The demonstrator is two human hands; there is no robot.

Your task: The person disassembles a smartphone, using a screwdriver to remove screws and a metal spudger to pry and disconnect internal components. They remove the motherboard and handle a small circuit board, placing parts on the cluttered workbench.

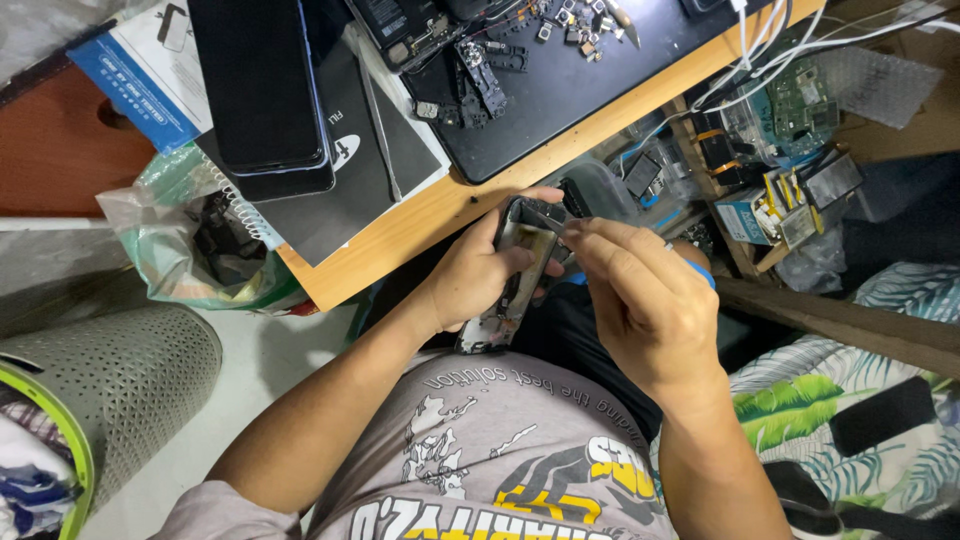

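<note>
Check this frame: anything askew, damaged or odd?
The opened phone in the left hand has its back off, insides bare; the right hand pinches at its top. Loose small parts lie scattered on the black mat. No spill.

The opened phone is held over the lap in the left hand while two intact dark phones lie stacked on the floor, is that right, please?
Not quite: the head view shows the stacked phones on the wooden table, not the floor. The left hand does hold the opened phone over the lap.
</note>
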